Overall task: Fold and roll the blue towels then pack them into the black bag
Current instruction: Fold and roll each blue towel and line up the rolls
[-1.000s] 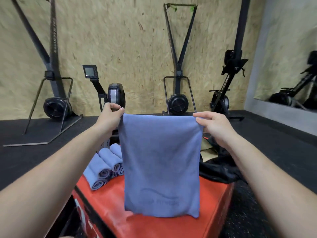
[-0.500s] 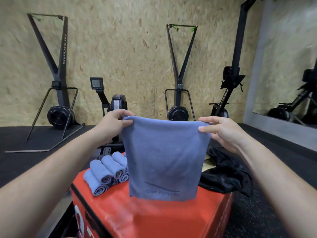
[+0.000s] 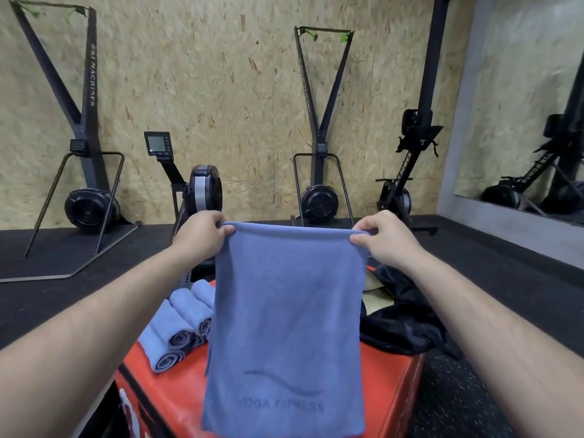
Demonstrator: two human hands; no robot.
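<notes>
- The left hand [image 3: 202, 235] pinches the top left corner of a blue towel [image 3: 287, 317], fingers curled over the hem
- The right hand [image 3: 384, 240] pinches the top right corner the same way; the two hands are level and well apart, with the top edge stretched taut between them
- The towel hangs flat and upright in the air above a red box [image 3: 177, 403], its printed wave logo and "YOGA FITNESS" lettering near the lower edge
- At 9 o'clock from the hanging towel, several rolled blue towels [image 3: 177, 327] lie side by side on the box, touching each other
- At 3 o'clock, the black bag [image 3: 401, 327] lies crumpled on the box's right side, partly hidden behind the towel
- At 12 o'clock, beyond the hands, exercise machines [image 3: 319, 197] stand against a chipboard wall [image 3: 221, 74]
</notes>
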